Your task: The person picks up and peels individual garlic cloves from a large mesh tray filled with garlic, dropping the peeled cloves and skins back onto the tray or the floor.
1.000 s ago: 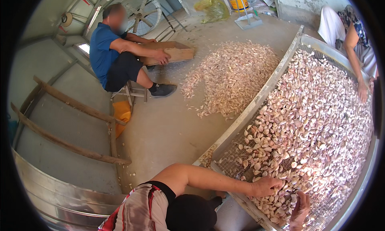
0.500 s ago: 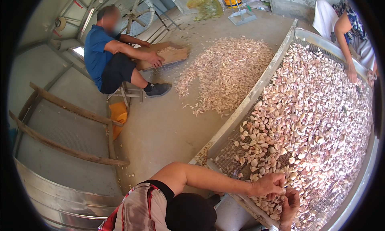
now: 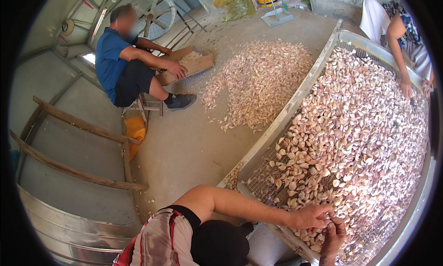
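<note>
My left hand (image 3: 310, 217) reaches over the near end of a mesh-bottomed frame tray (image 3: 302, 96), its thumb and fingers pinched together. Fingertip to fingertip with it, my right hand (image 3: 333, 238) is also closed in a pinch. Between them is a small pale piece that looks like a garlic clove (image 3: 328, 216), mostly covered by the fingers. Loose pinkish-white garlic cloves (image 3: 355, 132) lie thickly across the tray under and beyond both hands. Bare wire mesh (image 3: 262, 180) shows at the tray's near left corner.
A large heap of cloves (image 3: 265, 81) lies on the floor left of the tray. Beyond it, a seated person in blue (image 3: 108, 58) holds a wooden box (image 3: 203, 63). Another person's hand (image 3: 405, 87) touches the tray's far right. A dustpan (image 3: 278, 18) stands behind.
My two hands stay together, with the left shifted slightly to the right and both fingertips still pinched. The other person's hand at the far right has moved slightly over the cloves.
</note>
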`<state>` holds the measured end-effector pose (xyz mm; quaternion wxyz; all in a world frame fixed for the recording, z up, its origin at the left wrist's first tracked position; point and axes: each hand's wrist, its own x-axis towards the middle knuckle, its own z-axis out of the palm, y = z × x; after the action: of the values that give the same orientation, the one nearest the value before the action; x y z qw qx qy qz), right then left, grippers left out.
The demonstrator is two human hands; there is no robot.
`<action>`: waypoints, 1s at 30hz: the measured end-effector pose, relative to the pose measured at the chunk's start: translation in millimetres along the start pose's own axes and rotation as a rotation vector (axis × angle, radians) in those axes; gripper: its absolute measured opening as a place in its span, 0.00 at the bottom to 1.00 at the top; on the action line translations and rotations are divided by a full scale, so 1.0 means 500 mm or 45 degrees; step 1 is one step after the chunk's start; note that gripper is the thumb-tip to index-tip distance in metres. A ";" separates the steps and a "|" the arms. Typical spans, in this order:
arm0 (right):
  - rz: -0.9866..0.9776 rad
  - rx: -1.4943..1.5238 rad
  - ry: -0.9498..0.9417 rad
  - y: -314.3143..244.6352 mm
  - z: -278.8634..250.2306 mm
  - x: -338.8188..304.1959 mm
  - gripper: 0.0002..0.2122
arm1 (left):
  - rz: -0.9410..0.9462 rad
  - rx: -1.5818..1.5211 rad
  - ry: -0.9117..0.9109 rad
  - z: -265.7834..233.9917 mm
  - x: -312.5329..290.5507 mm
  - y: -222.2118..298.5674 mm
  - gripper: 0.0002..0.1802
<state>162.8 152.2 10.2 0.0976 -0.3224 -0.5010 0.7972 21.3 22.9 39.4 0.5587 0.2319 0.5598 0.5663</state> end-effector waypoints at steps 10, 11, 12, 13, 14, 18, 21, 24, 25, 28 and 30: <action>-0.033 -0.051 -0.093 0.008 0.018 -0.004 0.08 | -0.136 -0.054 0.046 -0.009 -0.012 -0.007 0.18; -0.046 -0.047 -0.089 0.007 0.021 -0.005 0.09 | -0.136 -0.057 0.049 -0.011 -0.008 -0.011 0.17; -0.057 -0.043 -0.086 0.008 0.025 -0.004 0.09 | -0.136 -0.060 0.054 -0.012 -0.006 -0.016 0.16; -0.068 -0.036 -0.084 0.008 0.025 -0.005 0.09 | -0.132 -0.066 0.053 -0.010 -0.007 -0.013 0.16; -0.054 -0.042 -0.078 0.009 0.024 -0.006 0.09 | -0.128 -0.073 0.053 -0.008 -0.008 -0.011 0.15; -0.016 -0.047 -0.114 0.027 0.009 -0.003 0.09 | -0.132 -0.085 0.050 -0.010 -0.008 -0.025 0.14; 0.014 -0.028 -0.092 0.037 0.006 -0.003 0.09 | -0.143 -0.028 0.045 -0.011 -0.004 -0.027 0.14; 0.017 -0.040 -0.077 0.028 0.019 -0.007 0.09 | -0.178 -0.052 0.109 -0.010 -0.007 -0.022 0.13; 0.014 -0.055 -0.079 0.025 0.024 -0.008 0.09 | -0.161 -0.043 0.110 -0.011 -0.009 -0.026 0.13; -0.007 -0.119 -0.087 0.019 0.036 -0.013 0.08 | -0.123 -0.031 0.122 -0.013 -0.014 -0.033 0.12; -0.006 -0.151 -0.126 0.028 0.034 -0.014 0.08 | -0.114 -0.042 0.144 -0.012 -0.020 -0.029 0.11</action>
<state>160.1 129.7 5.8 0.0554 -0.2866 -0.5524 0.7808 24.0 7.9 28.3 0.5546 0.1649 0.5908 0.5623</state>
